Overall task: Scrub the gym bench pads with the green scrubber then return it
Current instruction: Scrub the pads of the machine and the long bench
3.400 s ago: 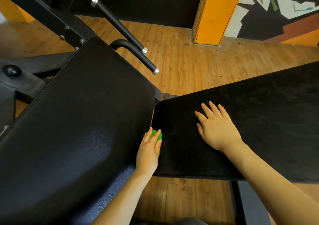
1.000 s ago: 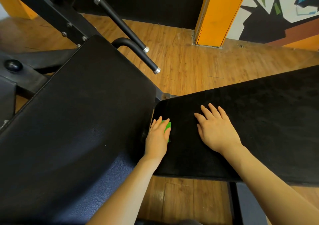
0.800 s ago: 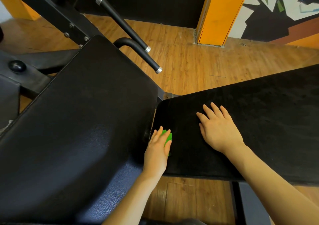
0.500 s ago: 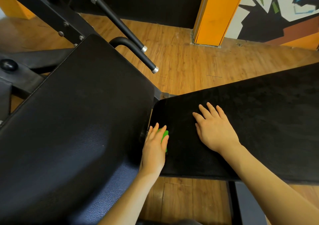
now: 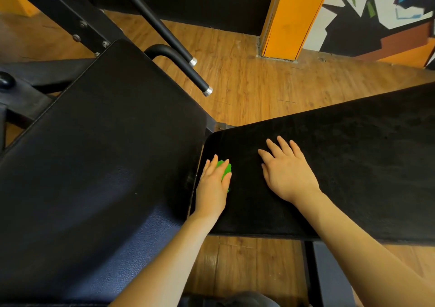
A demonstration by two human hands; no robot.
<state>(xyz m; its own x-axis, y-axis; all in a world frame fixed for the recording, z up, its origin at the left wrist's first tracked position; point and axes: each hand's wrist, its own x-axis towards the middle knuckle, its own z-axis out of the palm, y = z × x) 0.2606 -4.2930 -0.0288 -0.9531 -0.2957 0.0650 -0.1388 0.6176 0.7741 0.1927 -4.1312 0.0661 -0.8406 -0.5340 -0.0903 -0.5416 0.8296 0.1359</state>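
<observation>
Green scrubber (image 5: 226, 170) lies under the left hand (image 5: 213, 187), straight fingers pressing it onto the black bench pad (image 5: 353, 165), while the right hand (image 5: 288, 174) rests flat, fingers spread.

Both forearms bare to frame edge; no sleeves, watch, rings or gloves visible. Left hand (image 5: 213, 189) enters from 6 o'clock, right hand (image 5: 288, 173) from 4 o'clock. Nails short, unpainted.
</observation>
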